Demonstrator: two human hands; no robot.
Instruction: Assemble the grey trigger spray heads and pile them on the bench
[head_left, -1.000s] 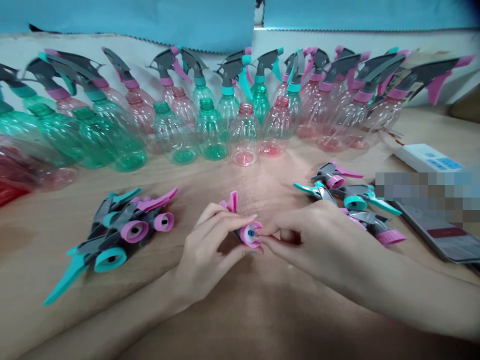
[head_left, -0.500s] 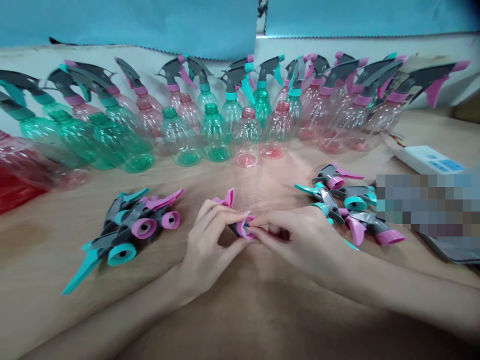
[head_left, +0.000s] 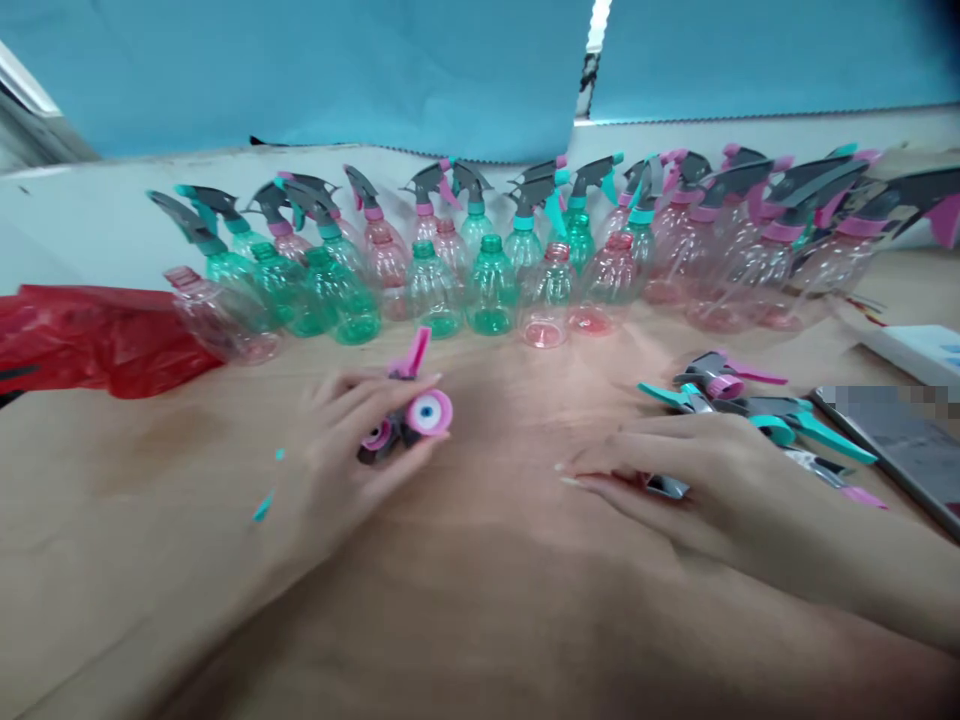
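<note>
The hands have come apart: a second ago both pinched one pink-collared trigger head between them, and now the left hand point(head_left: 337, 450) carries that trigger head point(head_left: 411, 415) off to its own side, fingers curled closed around the grey body, pink collar facing the camera, pink lever sticking up. That reads as one piece finished with and being set aside. The pile of heads that lay on the left is hidden behind that hand now; only a teal tip point(head_left: 264, 506) shows on the tabletop point(head_left: 487, 600). The right hand point(head_left: 697, 480) has dropped flat toward the pile of loose trigger heads point(head_left: 750, 410) on the right, fingers extended over a grey piece point(head_left: 666, 487); whether they grip it I cannot tell. Counting: that right pile shows roughly five heads, blurred. Along the back, a row of bottles point(head_left: 491, 290), green and pink, well over a dozen, four in front still uncapped. A red bag point(head_left: 90, 340) lies far left.
</note>
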